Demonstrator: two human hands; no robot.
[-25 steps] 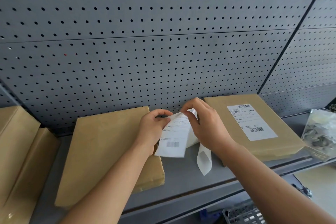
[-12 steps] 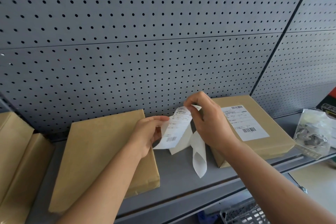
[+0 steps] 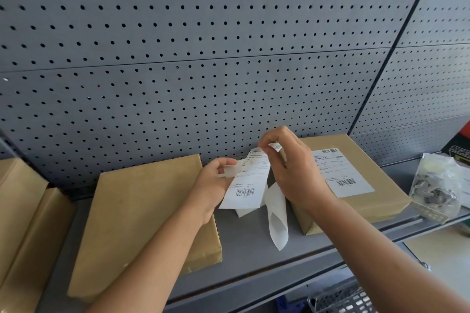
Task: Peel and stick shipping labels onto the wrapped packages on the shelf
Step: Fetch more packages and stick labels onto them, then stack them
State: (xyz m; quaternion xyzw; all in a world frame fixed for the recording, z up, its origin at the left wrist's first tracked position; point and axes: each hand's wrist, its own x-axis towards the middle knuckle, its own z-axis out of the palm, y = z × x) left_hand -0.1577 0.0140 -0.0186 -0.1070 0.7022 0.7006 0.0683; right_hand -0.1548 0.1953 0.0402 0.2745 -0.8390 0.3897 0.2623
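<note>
Four brown wrapped packages: bare package [image 3: 142, 216] mid-shelf, two more [image 3: 23, 223] left of it, labelled package [image 3: 386, 201] right of it. Two shipping labels: stuck label [image 3: 340, 173] on the labelled package, loose label [image 3: 248, 183] held in the air just right of the bare package. One barcode shows on the loose label, two on the stuck one; print too small to read. Left hand [image 3: 213, 185] pinches the loose label's side edge, right hand [image 3: 295, 170] pinches its top corner. One white backing strip [image 3: 277, 221] hangs below. One plastic bag [image 3: 437, 185] far right.
</note>
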